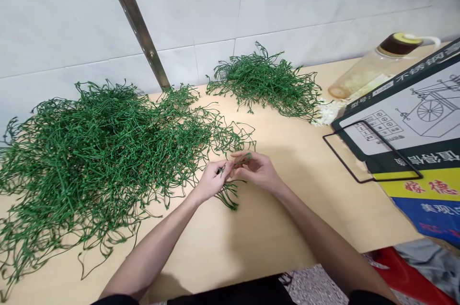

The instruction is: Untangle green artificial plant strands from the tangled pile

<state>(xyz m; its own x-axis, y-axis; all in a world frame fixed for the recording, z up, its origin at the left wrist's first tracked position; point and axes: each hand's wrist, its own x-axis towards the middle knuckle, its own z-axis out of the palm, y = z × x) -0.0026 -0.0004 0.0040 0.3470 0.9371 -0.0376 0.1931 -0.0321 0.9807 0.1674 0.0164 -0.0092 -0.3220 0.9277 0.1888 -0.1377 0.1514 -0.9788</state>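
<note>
several thin green stems (230, 195) pinched in left hand (213, 181), frame centre; right hand (261, 171) just beside, half curled, its hold unclear; tangled green pile (108, 151), frame left.

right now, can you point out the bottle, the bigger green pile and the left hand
Bottle (364, 73): head view, on its clear body.
Bigger green pile (108, 151): head view, on its middle.
Left hand (212, 181): head view, on the back of the hand.
</note>
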